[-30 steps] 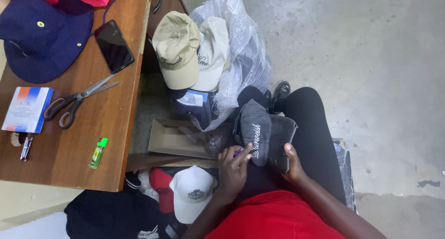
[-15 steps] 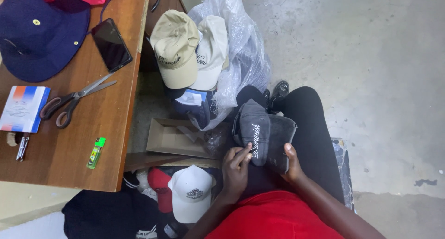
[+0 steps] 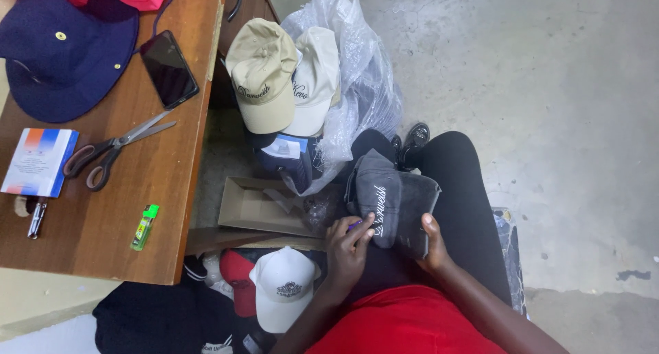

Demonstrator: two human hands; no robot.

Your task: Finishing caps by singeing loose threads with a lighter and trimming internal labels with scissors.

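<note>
Floor (image 3: pixel 549 86): grey concrete, filling the right and far side.
Surface (image 3: pixel 89 237): brown wood, at left.
Plastic bag (image 3: pixel 367 72): clear, crumpled, on the floor at far centre.
Bucket hat (image 3: pixel 62 59): navy, at the far left of the surface.
Beige caps (image 3: pixel 264 76): two with dark script, against the bag.
Dark grey cap (image 3: pixel 384 203): white script on its side, on the person's lap, near centre.
White cap (image 3: pixel 285 292): near, left of the lap, on a pile of dark and red clothing.
Cardboard box (image 3: pixel 250 206): open and shallow, just left of the grey cap.
Scissors (image 3: pixel 113 151): on the surface, between a black phone (image 3: pixel 168 69) and a small green lighter (image 3: pixel 145 227).
Left hand (image 3: pixel 347 247): fingers pinched on a small purple item at the cap's left edge.
Right hand (image 3: pixel 432 247): holding the cap's near right edge, thumb on top.
</note>
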